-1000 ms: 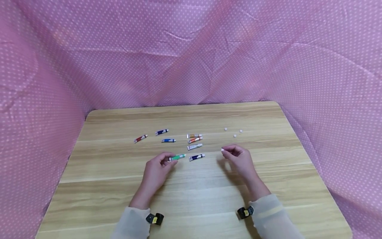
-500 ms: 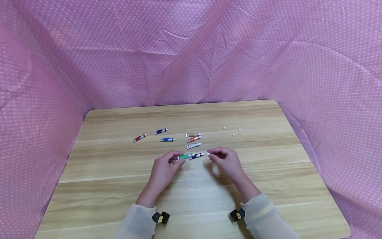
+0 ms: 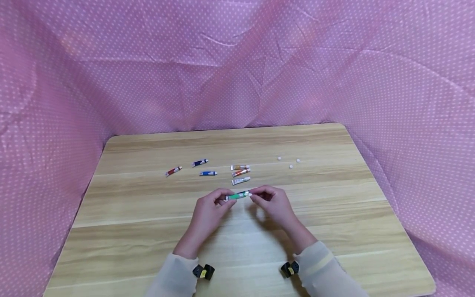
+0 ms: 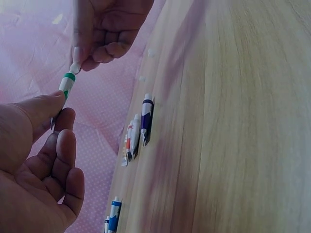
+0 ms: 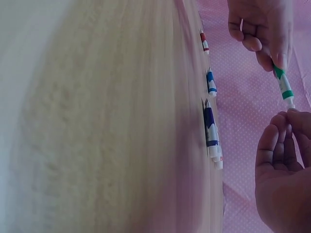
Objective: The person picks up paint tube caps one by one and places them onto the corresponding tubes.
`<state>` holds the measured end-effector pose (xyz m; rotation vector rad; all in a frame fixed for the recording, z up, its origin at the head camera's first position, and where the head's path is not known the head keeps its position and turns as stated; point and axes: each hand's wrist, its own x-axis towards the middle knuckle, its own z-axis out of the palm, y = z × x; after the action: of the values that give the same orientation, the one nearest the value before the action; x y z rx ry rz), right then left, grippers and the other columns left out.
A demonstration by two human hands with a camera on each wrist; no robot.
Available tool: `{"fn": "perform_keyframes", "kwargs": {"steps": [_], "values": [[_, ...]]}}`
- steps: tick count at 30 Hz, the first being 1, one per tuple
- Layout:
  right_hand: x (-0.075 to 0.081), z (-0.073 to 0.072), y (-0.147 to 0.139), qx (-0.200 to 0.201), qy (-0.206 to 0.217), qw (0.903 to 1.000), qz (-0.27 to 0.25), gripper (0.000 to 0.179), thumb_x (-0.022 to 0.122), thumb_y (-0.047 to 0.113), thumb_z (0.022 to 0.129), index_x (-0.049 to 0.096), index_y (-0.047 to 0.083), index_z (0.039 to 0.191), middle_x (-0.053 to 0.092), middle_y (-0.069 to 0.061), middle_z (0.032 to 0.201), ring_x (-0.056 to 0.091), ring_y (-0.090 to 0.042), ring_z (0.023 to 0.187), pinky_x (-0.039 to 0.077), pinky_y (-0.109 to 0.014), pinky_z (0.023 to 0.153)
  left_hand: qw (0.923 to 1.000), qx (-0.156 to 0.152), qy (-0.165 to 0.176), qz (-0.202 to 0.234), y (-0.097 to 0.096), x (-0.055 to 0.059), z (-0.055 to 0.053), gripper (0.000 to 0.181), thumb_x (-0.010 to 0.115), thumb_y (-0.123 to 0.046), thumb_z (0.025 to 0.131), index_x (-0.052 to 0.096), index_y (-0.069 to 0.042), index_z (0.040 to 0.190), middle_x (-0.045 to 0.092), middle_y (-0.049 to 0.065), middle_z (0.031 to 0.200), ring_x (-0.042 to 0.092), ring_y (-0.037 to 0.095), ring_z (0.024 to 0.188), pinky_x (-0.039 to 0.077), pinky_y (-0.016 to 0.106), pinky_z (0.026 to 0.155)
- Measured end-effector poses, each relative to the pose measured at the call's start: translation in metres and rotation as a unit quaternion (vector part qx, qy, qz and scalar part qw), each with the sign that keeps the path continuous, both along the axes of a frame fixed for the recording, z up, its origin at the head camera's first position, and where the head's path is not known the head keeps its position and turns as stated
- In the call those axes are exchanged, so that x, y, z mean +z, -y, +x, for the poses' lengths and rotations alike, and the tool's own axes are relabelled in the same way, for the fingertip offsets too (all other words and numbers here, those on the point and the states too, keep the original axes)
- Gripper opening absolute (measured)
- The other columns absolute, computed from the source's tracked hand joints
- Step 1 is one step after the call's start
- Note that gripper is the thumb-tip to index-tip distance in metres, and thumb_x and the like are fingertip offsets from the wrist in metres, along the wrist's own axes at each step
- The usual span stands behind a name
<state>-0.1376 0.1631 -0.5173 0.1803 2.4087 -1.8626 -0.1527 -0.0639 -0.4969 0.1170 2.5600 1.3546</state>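
Observation:
My left hand (image 3: 209, 209) pinches a small green paint tube (image 3: 236, 196) between thumb and fingers, its nozzle end pointing right. At that end my right hand (image 3: 273, 204) holds a white cap (image 4: 74, 68) by thumb and fingertips. In the left wrist view the cap sits right at the tube's tip, in line with it. Both hands are raised above the table. A dark purple paint tube (image 4: 146, 116) lies on the tabletop beneath; the green tube mostly covers it in the head view.
Beyond the hands lie ochre (image 3: 239, 168), orange (image 3: 241, 173) and whitish (image 3: 241, 180) tubes. Further left are red (image 3: 173, 171), dark blue (image 3: 200, 163) and blue (image 3: 208, 173) ones. Three loose white caps, one nearest (image 3: 291, 166), lie back right. Pink dotted cloth (image 3: 230, 82) surrounds the wooden table (image 3: 130, 231).
The hands have come together: my left moved right with the green tube, my right moved left with the cap. The cap has gone from well apart to the tube's nozzle.

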Motion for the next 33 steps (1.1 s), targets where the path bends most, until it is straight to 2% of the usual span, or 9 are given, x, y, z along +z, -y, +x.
{"fn": "perform_keyframes", "kwargs": {"steps": [12,21,25,28,33], "values": [[0.0,0.001,0.001,-0.004,0.009,0.9999,-0.009,0.013,0.08,0.01,0.098,0.083,0.011,0.11,0.081,-0.009,0.11,0.069,-0.016,0.088,0.058,-0.022,0.076,0.9998,-0.015,0.009,0.004,-0.004,0.001,0.0,0.017,0.081,-0.031,0.099,0.08,-0.035,0.117,0.069,-0.006,0.095,0.06,0.017,0.089,0.05,0.026,0.075],[0.0,0.0,0.002,0.002,0.028,0.9994,-0.019,0.012,0.078,0.013,0.101,0.081,0.007,0.11,0.082,-0.01,0.105,0.074,-0.015,0.089,0.063,-0.028,0.083,0.9998,-0.017,0.005,0.003,-0.005,0.004,0.0,0.018,0.082,-0.031,0.099,0.08,-0.033,0.117,0.07,-0.006,0.095,0.059,0.016,0.088,0.05,0.026,0.075],[0.003,-0.001,0.004,0.014,0.037,0.9992,-0.007,0.012,0.073,0.017,0.105,0.08,0.007,0.105,0.078,-0.006,0.097,0.069,-0.018,0.088,0.058,-0.027,0.081,0.9998,-0.015,0.008,0.004,-0.005,0.007,-0.001,0.018,0.082,-0.031,0.099,0.079,-0.035,0.116,0.07,-0.006,0.095,0.06,0.017,0.089,0.05,0.027,0.076],[0.003,-0.001,0.006,0.023,0.038,0.999,-0.006,0.019,0.067,0.019,0.109,0.076,0.004,0.101,0.072,-0.004,0.089,0.062,-0.019,0.084,0.052,-0.027,0.077,0.9998,-0.018,0.01,0.006,-0.006,0.008,-0.001,0.018,0.082,-0.031,0.099,0.079,-0.035,0.116,0.071,-0.007,0.096,0.06,0.017,0.092,0.05,0.029,0.079],[0.002,-0.001,0.007,0.033,0.046,0.9983,-0.01,0.039,0.057,0.025,0.114,0.068,-0.008,0.098,0.06,-0.013,0.079,0.051,-0.019,0.074,0.044,-0.026,0.07,0.9995,-0.025,0.015,0.009,-0.007,0.009,-0.001,0.018,0.082,-0.031,0.099,0.079,-0.035,0.116,0.071,-0.007,0.098,0.061,0.018,0.094,0.051,0.03,0.081]]}}
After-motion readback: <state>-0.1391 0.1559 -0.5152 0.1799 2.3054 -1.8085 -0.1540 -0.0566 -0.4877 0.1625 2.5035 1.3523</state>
